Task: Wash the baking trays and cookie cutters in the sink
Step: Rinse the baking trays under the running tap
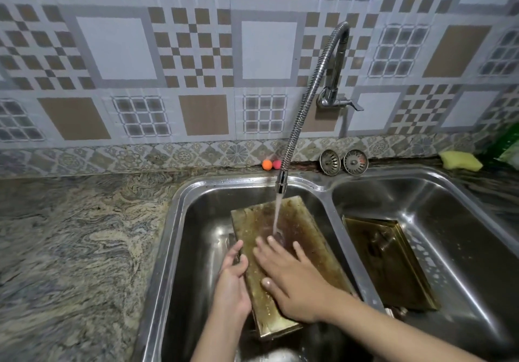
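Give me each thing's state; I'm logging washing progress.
Faucet: running.
Left-basin baking tray: stained, tilted under the stream.
Right-basin baking tray: stained, leaning, not under water.
Left hand: gripping the tray's edge.
Right hand: flat on the tray.
Sponge: unused, on the counter.

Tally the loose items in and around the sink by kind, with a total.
Baking trays: 2, one under the running water in the left basin, one in the right basin
Sink strainers: 2, left, right
Small balls: 2, orange, pink
Yellow sponge: 1
Total: 7
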Demonstrator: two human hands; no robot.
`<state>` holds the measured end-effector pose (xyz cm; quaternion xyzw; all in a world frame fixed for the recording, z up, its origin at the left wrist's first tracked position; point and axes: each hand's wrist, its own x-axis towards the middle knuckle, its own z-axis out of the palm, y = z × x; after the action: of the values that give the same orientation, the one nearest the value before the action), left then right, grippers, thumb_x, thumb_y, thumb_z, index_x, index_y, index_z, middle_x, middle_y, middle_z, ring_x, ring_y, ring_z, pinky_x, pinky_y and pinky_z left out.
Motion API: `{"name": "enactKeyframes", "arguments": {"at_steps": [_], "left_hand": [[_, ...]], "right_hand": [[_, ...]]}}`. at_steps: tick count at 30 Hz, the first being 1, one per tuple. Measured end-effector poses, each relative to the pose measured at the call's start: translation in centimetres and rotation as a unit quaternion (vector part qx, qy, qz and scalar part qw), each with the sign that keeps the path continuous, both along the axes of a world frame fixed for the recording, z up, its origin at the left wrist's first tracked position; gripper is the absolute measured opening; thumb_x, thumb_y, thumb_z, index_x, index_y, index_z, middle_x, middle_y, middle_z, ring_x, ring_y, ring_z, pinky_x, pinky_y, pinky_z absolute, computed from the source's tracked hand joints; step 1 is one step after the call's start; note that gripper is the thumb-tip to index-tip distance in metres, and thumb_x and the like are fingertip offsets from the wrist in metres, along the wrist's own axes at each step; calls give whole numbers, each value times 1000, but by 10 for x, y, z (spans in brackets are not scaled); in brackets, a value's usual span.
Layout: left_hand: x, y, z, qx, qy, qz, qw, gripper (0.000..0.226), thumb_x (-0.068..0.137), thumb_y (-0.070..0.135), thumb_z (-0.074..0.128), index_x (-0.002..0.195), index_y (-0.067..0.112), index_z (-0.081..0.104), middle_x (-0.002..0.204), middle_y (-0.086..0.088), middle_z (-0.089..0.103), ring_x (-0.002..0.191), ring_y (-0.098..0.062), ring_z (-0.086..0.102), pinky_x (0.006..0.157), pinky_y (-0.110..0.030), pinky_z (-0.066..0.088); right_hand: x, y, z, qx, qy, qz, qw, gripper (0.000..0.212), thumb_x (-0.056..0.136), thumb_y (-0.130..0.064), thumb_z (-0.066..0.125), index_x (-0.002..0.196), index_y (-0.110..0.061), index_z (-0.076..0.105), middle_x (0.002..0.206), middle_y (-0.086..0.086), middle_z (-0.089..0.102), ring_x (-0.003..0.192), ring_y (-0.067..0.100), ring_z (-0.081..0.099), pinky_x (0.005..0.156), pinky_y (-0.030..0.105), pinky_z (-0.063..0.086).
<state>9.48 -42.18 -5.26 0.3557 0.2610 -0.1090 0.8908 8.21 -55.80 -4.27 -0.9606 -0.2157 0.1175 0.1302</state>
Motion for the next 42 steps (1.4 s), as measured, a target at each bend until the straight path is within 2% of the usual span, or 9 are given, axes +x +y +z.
{"name": "enactKeyframes", "arguments": {"at_steps": [3,8,15,21,27,30,34,37,42], "left_hand": [[-4,7,2,10,-2,-19,1000,31,93,-5,38,97,18,59,95,-14,64,81,-26,61,65,-39,49],[-16,1,6,67,-51,-123,989,33,89,-12,40,103,12,59,93,-13,70,76,-24,66,61,-34,54],[5,22,8,58,-69,-17,996,35,90,-12,34,92,15,56,89,-7,65,73,-14,64,63,-29,52],[3,22,-4,77,-64,-14,995,35,91,-11,35,93,16,57,95,-7,61,83,-17,58,70,-32,45],[10,31,-6,57,-49,41,996,36,92,-7,35,92,22,56,90,-4,62,71,-13,64,56,-26,53],[13,45,-11,90,-41,56,994,40,92,-10,35,92,23,58,99,-4,60,87,-14,57,69,-27,46],[10,44,-28,101,-9,42,994,38,93,-6,36,93,25,59,114,-9,56,104,-21,53,87,-32,42],[6,35,-33,82,7,38,996,35,96,-2,34,94,24,57,100,-8,59,87,-19,57,73,-36,45],[5,25,-35,42,0,2,999,30,98,5,32,97,21,58,98,-8,64,86,-21,60,73,-39,45]], "right_hand": [[12,-22,-3,14,-25,5,1000,59,101,-42,26,153,-28,4,158,-15,-10,145,4,-14,117,42,-10],[74,-40,1,-19,-8,-243,970,63,100,-48,20,153,-14,7,161,4,-7,148,21,-8,114,57,-3],[34,-4,0,24,-72,105,992,56,101,-41,28,152,-31,8,159,-13,-5,147,8,-9,114,44,-11],[54,-13,-6,18,-47,-125,991,58,101,-37,26,153,-23,4,161,1,-9,147,16,-12,114,63,-2],[-17,-12,-21,48,-60,53,996,55,101,-44,24,152,-35,4,157,-15,-15,143,3,-21,112,37,-21],[-13,-45,-31,113,-35,-65,991,54,94,-59,23,145,-51,9,158,-12,-15,145,5,-17,117,45,-9],[-9,-57,-15,337,54,-209,916,48,92,-40,56,131,-57,35,153,-10,30,142,3,23,116,31,24],[-12,-52,-7,481,134,-235,834,40,94,-23,56,127,-44,48,132,-19,51,124,-2,48,98,14,43],[-17,-57,0,665,203,-308,650,32,95,-13,52,124,-19,62,122,12,66,110,26,63,90,36,55]]}}
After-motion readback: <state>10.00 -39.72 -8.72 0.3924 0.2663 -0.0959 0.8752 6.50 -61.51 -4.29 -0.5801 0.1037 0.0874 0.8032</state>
